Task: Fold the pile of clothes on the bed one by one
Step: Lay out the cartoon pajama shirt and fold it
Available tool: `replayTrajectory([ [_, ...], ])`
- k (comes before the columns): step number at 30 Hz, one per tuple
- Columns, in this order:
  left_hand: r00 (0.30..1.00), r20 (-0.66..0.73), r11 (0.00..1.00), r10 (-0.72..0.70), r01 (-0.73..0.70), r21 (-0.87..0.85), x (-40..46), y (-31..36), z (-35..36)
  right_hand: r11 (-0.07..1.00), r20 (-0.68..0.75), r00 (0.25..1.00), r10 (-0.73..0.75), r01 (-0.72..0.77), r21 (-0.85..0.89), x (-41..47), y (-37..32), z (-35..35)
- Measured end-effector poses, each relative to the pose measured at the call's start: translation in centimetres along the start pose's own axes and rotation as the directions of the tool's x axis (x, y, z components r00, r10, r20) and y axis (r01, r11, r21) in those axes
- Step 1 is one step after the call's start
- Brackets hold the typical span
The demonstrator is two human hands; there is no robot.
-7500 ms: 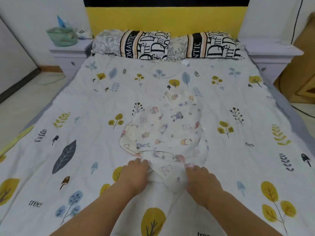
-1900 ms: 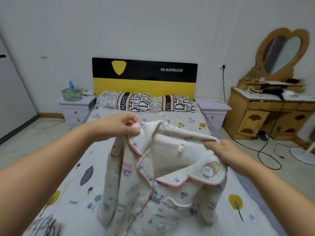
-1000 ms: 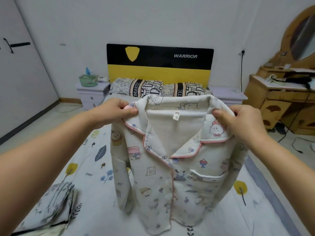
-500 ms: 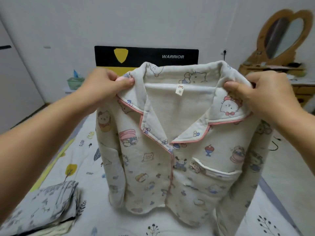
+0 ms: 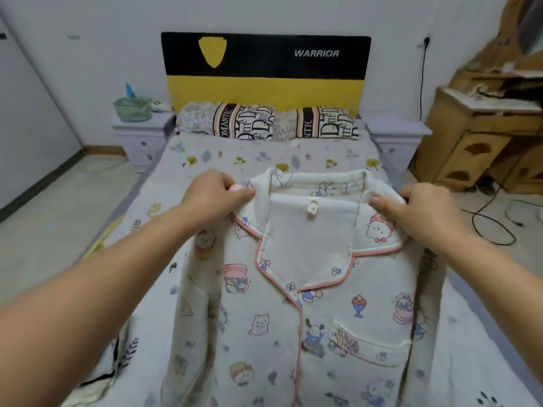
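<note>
A cream pajama shirt (image 5: 264,318) with cartoon prints, pink piping and a chest pocket hangs in front of me over the bed (image 5: 235,160), its front facing me. My left hand (image 5: 217,198) pinches its left shoulder by the collar. My right hand (image 5: 423,212) grips the right shoulder. The sleeves hang down at both sides. Its hem is out of view below. A folded garment (image 5: 114,365) with a leaf print lies on the bed at the lower left, partly hidden by my left arm.
Two pillows (image 5: 270,121) lie against the black and yellow headboard (image 5: 264,71). A nightstand (image 5: 138,133) with a green basket stands at the left, another nightstand (image 5: 393,136) at the right. A wooden dresser (image 5: 482,133) and floor cables (image 5: 493,227) are far right.
I picked the shirt up off the bed and held it up by the shoulders. Since half a second ago it has dropped lower, uncovering the pillows and headboard.
</note>
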State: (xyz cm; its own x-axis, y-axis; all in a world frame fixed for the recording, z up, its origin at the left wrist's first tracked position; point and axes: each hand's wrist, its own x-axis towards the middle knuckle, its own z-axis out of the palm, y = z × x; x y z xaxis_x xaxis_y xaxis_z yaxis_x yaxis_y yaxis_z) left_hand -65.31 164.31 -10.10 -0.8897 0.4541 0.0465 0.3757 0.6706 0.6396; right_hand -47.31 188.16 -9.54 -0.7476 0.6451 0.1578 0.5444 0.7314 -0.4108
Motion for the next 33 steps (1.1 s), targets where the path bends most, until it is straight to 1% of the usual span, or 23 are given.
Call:
replayTrajectory([
  [2, 0.998, 0.042, 0.998, -0.051, 0.050, 0.032, 1.8, -2.2, 4.1, 0.999, 0.085, 0.996, 0.042, -0.042, 0.000, 1.5, 2.1, 4.4],
  [5, 0.992, 0.071, 0.990, -0.105, 0.098, 0.100, 4.5, -5.3, 9.8, 0.995, 0.192, 0.977, 0.088, -0.095, 0.028, 3.8, 5.0, 10.5],
  [8, 0.985, 0.086, 0.978, -0.149, 0.134, 0.160, 7.3, -8.4, 14.9, 0.987, 0.330, 0.935, 0.132, -0.154, 0.042, 6.4, 7.7, 16.1],
  [10, 0.981, 0.080, 0.973, -0.174, 0.159, 0.165, 9.2, -10.5, 17.8, 0.982, 0.385, 0.912, 0.143, -0.180, 0.062, 8.1, 9.2, 19.6],
  [12, 0.979, 0.068, 0.968, -0.194, 0.180, 0.172, 11.2, -12.2, 20.4, 0.978, 0.401, 0.905, 0.143, -0.191, 0.082, 9.9, 10.3, 22.7],
  [15, 0.980, 0.046, 0.960, -0.193, 0.179, 0.216, 13.9, -14.3, 23.9, 0.979, 0.407, 0.905, 0.125, -0.179, 0.097, 12.5, 11.6, 26.8],
  [19, 0.989, -0.006, 0.953, -0.148, 0.144, 0.267, 17.1, -17.3, 28.4, 0.983, 0.389, 0.914, 0.120, -0.163, 0.080, 16.0, 13.4, 32.0],
  [23, 0.993, -0.028, 0.936, -0.112, 0.115, 0.332, 19.9, -19.5, 32.3, 0.993, 0.343, 0.933, 0.107, -0.114, 0.002, 18.9, 15.2, 36.7],
  [25, 0.992, -0.047, 0.923, -0.114, 0.123, 0.364, 21.1, -20.5, 34.1, 0.993, 0.306, 0.945, 0.114, -0.103, -0.051, 20.0, 16.0, 38.9],
  [28, 0.987, -0.063, 0.850, -0.151, 0.162, 0.501, 22.0, -21.5, 36.2, 0.981, 0.228, 0.963, 0.146, -0.112, -0.157, 20.9, 17.0, 41.7],
  [29, 0.986, -0.068, 0.826, -0.150, 0.163, 0.540, 22.0, -21.7, 37.1, 0.977, 0.181, 0.974, 0.135, -0.100, -0.191, 20.6, 17.1, 42.7],
  [30, 0.989, -0.082, 0.827, -0.123, 0.148, 0.543, 21.6, -21.5, 37.8, 0.978, 0.115, 0.990, 0.087, -0.064, -0.196, 20.1, 16.9, 43.2],
  [32, 0.996, -0.078, 0.850, -0.032, 0.068, 0.523, 20.1, -20.9, 39.5, 0.979, 0.016, 0.999, -0.050, 0.052, -0.199, 17.8, 15.9, 44.6],
  [33, 1.000, -0.028, 0.846, -0.002, 0.017, 0.533, 19.2, -20.7, 40.6, 0.969, 0.082, 0.994, -0.075, 0.092, -0.230, 16.6, 15.2, 45.0],
])
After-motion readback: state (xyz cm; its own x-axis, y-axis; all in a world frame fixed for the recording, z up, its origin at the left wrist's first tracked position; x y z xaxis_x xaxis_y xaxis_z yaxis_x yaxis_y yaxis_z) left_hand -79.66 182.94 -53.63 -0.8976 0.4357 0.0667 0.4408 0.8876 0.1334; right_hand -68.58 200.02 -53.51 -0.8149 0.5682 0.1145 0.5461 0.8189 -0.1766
